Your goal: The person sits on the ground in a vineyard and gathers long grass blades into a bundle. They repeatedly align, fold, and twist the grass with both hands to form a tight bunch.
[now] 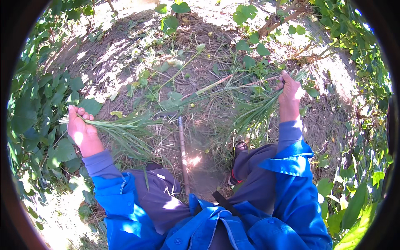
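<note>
My left hand (83,127), out at the left, is closed round the base of a bunch of long green grass (127,129), whose blades droop toward the middle. Far to the right, my right hand (289,91) grips a second grass bunch (259,111); its blades hang down and to the left. Thin stems stretch across the gap between the two bunches. On the ground between my feet lies a tool with a long wooden handle (183,154). A dark curved blade (167,113) shows at its far end, partly under the grass, like a sickle.
Leafy bushes (50,112) crowd the left side, and more foliage (333,37) hangs on the right. Dry stalks and weeds litter the soil (121,54). A woody trunk (277,25) rises at the far right. My shoe (235,177) stands right of the handle.
</note>
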{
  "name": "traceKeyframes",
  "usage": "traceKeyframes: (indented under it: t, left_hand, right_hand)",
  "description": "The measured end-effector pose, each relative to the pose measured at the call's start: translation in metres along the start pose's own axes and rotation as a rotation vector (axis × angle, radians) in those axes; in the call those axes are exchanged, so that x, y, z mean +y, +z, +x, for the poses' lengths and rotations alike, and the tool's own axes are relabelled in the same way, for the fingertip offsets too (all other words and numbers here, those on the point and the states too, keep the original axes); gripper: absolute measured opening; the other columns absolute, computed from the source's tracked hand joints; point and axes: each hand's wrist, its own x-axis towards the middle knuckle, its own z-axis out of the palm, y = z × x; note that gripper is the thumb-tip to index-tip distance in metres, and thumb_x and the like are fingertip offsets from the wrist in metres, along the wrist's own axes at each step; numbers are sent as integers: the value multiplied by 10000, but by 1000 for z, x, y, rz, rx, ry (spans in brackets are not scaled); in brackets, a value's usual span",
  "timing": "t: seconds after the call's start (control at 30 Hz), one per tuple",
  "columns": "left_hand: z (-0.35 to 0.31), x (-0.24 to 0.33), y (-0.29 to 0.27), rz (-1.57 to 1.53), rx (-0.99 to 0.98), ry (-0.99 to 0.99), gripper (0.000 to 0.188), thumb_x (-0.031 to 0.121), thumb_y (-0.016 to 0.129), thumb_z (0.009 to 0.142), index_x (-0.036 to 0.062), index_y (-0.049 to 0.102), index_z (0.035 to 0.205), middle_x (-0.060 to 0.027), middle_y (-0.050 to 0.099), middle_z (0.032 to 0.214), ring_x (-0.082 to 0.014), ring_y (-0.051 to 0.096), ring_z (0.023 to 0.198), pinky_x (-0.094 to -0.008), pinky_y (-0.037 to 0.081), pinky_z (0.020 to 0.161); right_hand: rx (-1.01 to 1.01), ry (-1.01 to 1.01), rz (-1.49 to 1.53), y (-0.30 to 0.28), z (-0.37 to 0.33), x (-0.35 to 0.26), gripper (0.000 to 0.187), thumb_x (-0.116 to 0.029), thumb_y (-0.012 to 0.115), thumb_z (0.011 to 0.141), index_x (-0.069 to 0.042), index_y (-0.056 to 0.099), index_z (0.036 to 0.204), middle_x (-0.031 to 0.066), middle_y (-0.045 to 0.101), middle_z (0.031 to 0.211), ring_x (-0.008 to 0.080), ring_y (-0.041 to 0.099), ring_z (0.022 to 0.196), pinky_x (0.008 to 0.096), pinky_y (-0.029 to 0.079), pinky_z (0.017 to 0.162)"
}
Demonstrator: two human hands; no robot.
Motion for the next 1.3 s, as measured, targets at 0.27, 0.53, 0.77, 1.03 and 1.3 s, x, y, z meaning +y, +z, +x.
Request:
traceKeyframes:
  t: [0.27, 0.53, 0.77, 1.03, 1.3]
  left_hand:
    - [17, -7, -12, 4, 60, 5, 239, 297, 593, 988, 113, 505, 861, 9, 506, 666, -109, 430, 535, -281, 358, 496]
    - [32, -17, -22, -15, 11, -8, 239, 301, 593, 988, 103, 513, 882, 1, 529, 680, -110, 440, 541, -278, 354, 498]
    - [-9, -15, 15, 27, -25, 17, 238, 292, 597, 989, 97, 515, 881, -9, 522, 695, -101, 429, 537, -278, 347, 503]
    - [-120, -45, 78, 129, -386, -111, 177, 200, 638, 956, 70, 541, 885, -11, 557, 642, -61, 459, 438, -192, 358, 353]
    - [-201, -88, 86, 297, -754, -322, 163, 169, 735, 890, 62, 612, 877, 9, 572, 635, -39, 440, 446, -181, 316, 395]
  right_hand:
    - [29, -22, 59, 9, -7, -4, 113, -72, 700, 871, 5, 619, 893, 63, 581, 659, 117, 473, 465, 275, 394, 415]
    - [-170, 199, 228, 6, -6, -1, 130, -136, 653, 926, -15, 631, 969, 37, 571, 745, 108, 467, 541, 283, 405, 487]
    - [-372, 249, 219, 24, -29, 2, 134, -110, 646, 920, -13, 633, 1011, 47, 591, 785, 104, 484, 556, 270, 406, 488]
    - [-638, 248, 69, 56, -77, 6, 225, -65, 628, 900, -12, 614, 1118, 37, 577, 817, 69, 458, 562, 216, 375, 493]
    - [-862, 339, -251, 83, -141, 24, 261, -66, 652, 845, -16, 641, 1101, -31, 557, 701, 52, 458, 533, 217, 357, 482]
